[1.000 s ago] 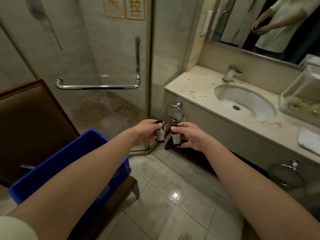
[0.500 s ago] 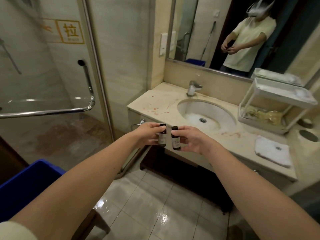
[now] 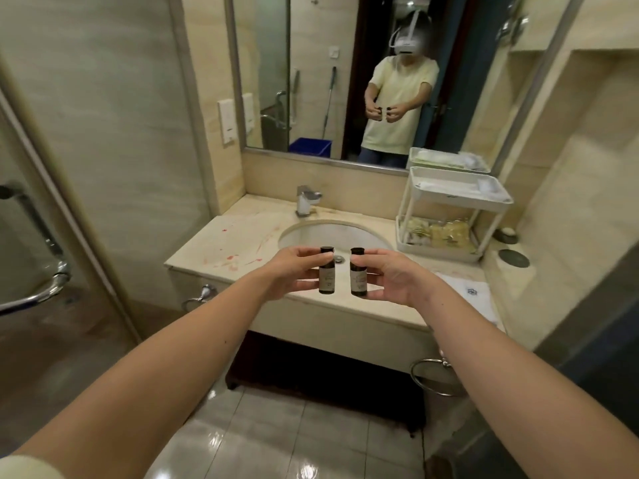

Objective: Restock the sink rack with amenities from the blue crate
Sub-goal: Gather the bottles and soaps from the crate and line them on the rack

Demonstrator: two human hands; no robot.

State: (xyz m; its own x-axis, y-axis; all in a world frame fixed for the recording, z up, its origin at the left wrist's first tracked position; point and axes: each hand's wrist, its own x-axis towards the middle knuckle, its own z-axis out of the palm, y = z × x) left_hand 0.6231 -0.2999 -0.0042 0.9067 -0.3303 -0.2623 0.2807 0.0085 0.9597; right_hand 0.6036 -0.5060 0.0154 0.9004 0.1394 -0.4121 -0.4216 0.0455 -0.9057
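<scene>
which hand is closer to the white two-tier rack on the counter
Right. The right hand, holding a small dark bottle, is nearer the white two-tier rack; the left hand is farther left with its own bottle.

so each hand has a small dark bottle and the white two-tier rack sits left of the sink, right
Not quite. The head view shows the white two-tier rack to the right of the sink, not left. The rest holds: the left hand and the right hand each hold a small dark bottle.
</scene>
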